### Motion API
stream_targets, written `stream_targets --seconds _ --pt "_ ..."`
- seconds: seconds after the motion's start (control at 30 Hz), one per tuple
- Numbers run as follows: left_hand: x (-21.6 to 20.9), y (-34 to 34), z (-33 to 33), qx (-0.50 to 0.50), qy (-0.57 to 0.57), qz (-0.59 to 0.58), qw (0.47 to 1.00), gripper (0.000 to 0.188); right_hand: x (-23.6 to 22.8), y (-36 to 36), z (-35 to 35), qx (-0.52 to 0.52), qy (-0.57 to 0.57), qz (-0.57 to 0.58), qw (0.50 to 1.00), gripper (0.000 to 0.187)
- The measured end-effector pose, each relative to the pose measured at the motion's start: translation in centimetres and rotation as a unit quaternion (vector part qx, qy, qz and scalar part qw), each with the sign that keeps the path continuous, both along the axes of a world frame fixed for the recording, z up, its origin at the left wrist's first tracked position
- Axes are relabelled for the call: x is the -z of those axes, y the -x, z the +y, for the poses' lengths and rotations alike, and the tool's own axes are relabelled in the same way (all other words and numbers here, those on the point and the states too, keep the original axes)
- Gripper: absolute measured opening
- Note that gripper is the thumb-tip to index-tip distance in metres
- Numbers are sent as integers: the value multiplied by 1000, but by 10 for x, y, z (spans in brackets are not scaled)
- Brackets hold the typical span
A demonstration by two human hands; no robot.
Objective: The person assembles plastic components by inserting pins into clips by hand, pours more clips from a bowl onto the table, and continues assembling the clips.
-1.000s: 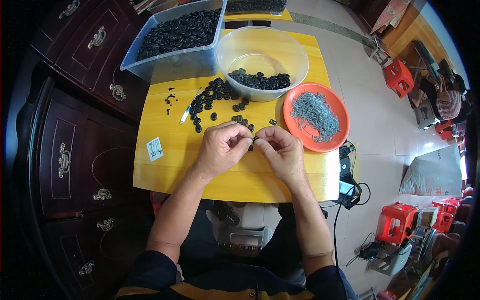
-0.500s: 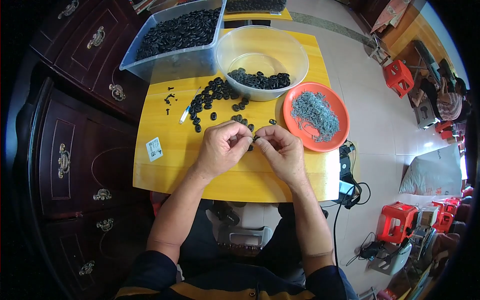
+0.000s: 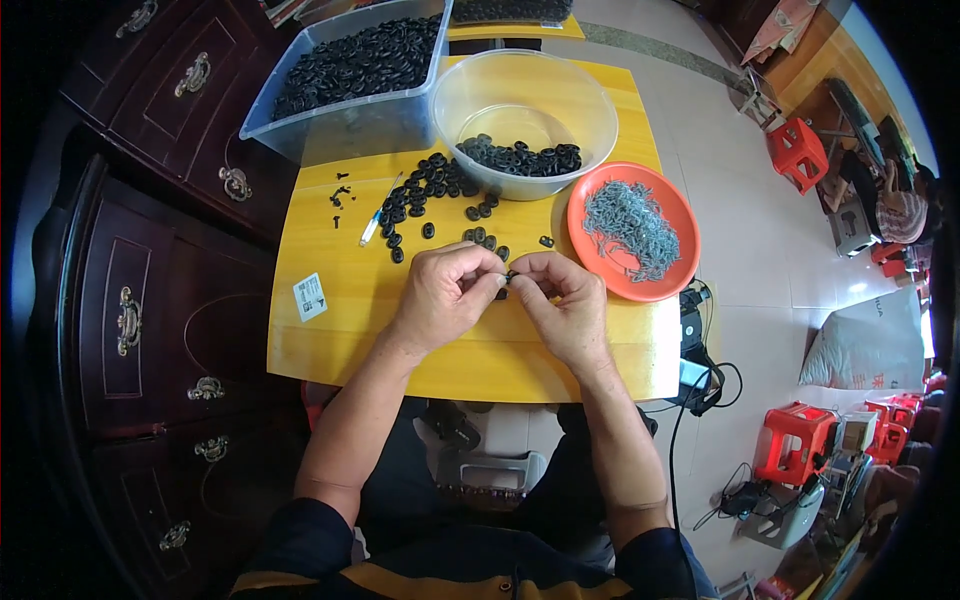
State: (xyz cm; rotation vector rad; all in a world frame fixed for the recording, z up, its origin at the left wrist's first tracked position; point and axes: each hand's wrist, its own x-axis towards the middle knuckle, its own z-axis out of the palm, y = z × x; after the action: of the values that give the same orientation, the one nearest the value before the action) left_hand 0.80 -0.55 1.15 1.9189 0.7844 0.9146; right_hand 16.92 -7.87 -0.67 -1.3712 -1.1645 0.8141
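Above the front middle of the yellow table (image 3: 350,345), my left hand (image 3: 445,300) and my right hand (image 3: 568,308) meet with fingertips pinched. Between them is a small black oval piece (image 3: 511,275), mostly hidden by the fingers. More black oval pieces (image 3: 433,185) lie loose on the table just beyond my hands, several of them close to my left fingers. To the right of my right hand, an orange-red plate (image 3: 690,245) carries a heap of small silvery screws (image 3: 637,232). One dark piece (image 3: 546,241) lies alone beside this plate.
A translucent round bowl (image 3: 605,110) holds black pieces at the table's far side. Left of it stands a clear bluish bin (image 3: 350,140) heaped with them. A thin screwdriver-like tool (image 3: 372,225), small black bits (image 3: 337,200) and a white label (image 3: 310,298) lie leftward. Dark drawers (image 3: 150,330) flank the table.
The view has shifted very slightly. Both hands keep the same pinch at the same place, and nothing on the table has visibly moved.
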Motion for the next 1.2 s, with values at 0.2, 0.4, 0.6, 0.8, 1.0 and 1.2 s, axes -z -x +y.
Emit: stream_targets --seconds 0.2,0.4,0.6,0.8,1.0,1.2 --pt "7 4 2 11 61 -1 998 3 -2 -2 0 -12 5 -5 1000 10" --pt "5 4 1 -6 29 40 999 12 3 -18 5 19 9 98 995 9" --pt "10 4 -1 20 -97 202 974 14 -2 -24 4 26 17 173 984 11" --pt "15 0 -3 14 -147 233 961 8 1 -25 4 26 25 176 984 11" --pt "10 -3 -6 37 -131 244 960 9 7 -27 3 14 31 159 987 15" --pt "5 0 0 10 23 93 995 14 4 -24 3 -11 37 184 982 15"
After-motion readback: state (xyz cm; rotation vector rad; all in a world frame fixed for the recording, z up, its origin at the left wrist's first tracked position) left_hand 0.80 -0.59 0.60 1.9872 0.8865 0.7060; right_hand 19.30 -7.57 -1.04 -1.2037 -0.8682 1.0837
